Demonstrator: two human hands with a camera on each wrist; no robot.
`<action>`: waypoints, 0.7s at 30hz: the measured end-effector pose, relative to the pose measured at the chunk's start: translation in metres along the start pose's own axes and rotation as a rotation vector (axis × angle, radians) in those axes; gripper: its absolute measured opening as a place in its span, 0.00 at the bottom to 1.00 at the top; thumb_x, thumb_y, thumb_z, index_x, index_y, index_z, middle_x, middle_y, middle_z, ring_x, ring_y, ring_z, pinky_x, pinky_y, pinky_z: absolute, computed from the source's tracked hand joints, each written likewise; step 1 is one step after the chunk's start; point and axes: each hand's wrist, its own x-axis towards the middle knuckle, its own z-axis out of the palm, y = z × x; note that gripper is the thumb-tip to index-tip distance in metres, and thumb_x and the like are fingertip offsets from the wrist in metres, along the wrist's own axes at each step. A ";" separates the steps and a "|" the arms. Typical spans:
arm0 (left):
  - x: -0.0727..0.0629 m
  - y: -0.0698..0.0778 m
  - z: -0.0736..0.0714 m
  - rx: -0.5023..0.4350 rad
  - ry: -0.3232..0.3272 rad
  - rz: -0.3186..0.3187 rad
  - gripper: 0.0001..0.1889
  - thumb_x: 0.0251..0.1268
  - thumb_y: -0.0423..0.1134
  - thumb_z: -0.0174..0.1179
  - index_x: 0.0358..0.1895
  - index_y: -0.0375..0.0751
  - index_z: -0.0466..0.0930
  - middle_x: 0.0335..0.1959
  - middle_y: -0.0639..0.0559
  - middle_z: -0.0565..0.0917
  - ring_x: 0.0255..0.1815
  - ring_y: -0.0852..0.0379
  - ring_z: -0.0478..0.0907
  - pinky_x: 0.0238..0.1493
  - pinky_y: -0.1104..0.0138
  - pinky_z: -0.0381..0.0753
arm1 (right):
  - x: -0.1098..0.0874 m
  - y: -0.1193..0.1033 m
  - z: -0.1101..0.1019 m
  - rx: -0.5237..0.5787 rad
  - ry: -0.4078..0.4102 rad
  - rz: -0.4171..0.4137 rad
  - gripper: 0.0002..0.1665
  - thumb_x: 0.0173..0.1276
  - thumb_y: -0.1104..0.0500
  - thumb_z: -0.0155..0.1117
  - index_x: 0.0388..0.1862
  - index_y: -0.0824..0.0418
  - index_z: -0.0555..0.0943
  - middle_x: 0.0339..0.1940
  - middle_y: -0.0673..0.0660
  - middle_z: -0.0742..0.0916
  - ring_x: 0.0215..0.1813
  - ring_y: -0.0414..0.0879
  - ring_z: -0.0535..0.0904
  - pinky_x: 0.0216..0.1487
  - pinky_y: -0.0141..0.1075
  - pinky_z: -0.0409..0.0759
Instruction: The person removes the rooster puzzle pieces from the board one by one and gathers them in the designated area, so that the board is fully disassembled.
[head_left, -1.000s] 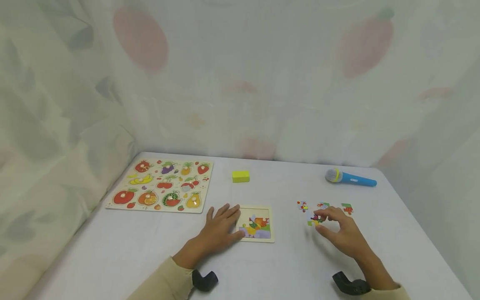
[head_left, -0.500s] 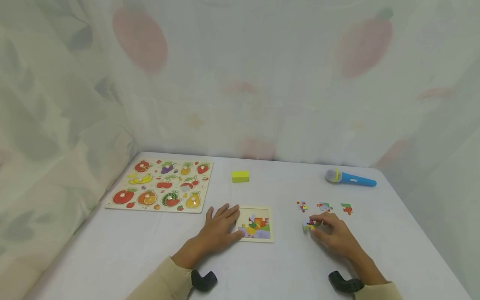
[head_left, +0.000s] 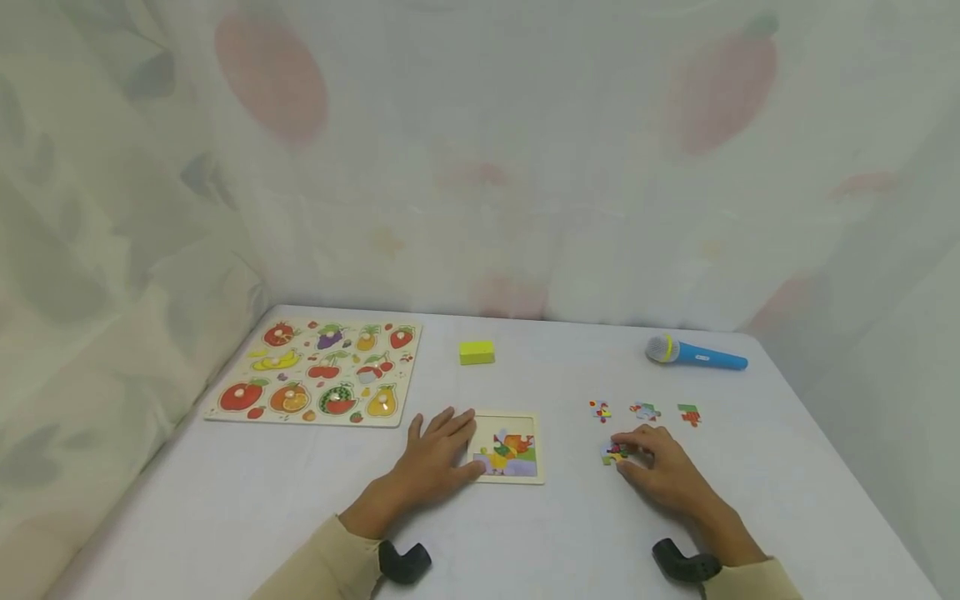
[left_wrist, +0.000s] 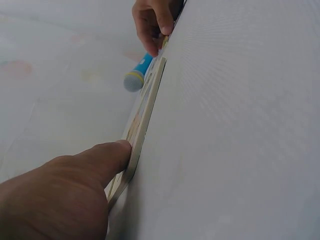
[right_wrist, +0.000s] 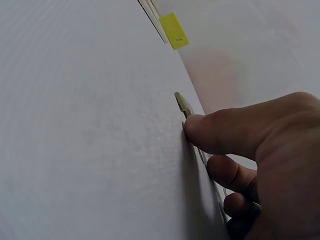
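Note:
My left hand (head_left: 429, 467) lies with outstretched fingers over the left edge of a square wooden puzzle frame (head_left: 540, 450). Jigsaw pieces of a bird picture (head_left: 510, 457) fill its lower part, and bare wood shows above. To the right, my right hand (head_left: 663, 473) pinches a jigsaw piece (head_left: 609, 451) at its right side, thumb nearest me and fingers on the far side. The right wrist view shows the thumb against the edge of this piece (right_wrist: 181, 103), low over the cloth; whether it touches the cloth I cannot tell.
Three loose jigsaw pieces lie beyond the right hand: one at left (head_left: 601, 411), one in the middle (head_left: 645, 411), one at right (head_left: 688, 414). Farther back are a blue toy microphone (head_left: 708, 357) and a yellow block (head_left: 477, 352). A fruit knob puzzle board (head_left: 311, 371) lies at left.
My right hand has shifted left with the pinched piece, uncovering the middle loose piece behind it. My left hand stays on the frame; the whole view has slid slightly left.

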 end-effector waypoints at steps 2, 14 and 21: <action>0.000 0.000 0.000 -0.008 0.004 0.002 0.38 0.64 0.62 0.57 0.71 0.41 0.66 0.73 0.53 0.62 0.74 0.45 0.52 0.65 0.35 0.37 | 0.000 0.000 0.000 -0.002 0.000 -0.001 0.21 0.57 0.63 0.73 0.51 0.56 0.84 0.35 0.42 0.78 0.41 0.43 0.68 0.41 0.41 0.71; -0.001 -0.002 0.001 -0.011 0.021 0.015 0.37 0.63 0.61 0.57 0.70 0.41 0.67 0.73 0.52 0.62 0.74 0.45 0.52 0.65 0.35 0.37 | 0.003 -0.030 -0.033 0.015 0.150 -0.112 0.29 0.57 0.64 0.73 0.59 0.61 0.79 0.40 0.51 0.81 0.46 0.47 0.72 0.45 0.53 0.75; -0.001 -0.003 0.003 -0.010 0.018 0.017 0.38 0.63 0.62 0.57 0.70 0.42 0.67 0.73 0.53 0.62 0.74 0.45 0.51 0.65 0.36 0.36 | 0.008 -0.058 -0.050 0.014 0.226 -0.181 0.29 0.57 0.62 0.74 0.59 0.60 0.79 0.41 0.45 0.80 0.45 0.43 0.69 0.43 0.42 0.71</action>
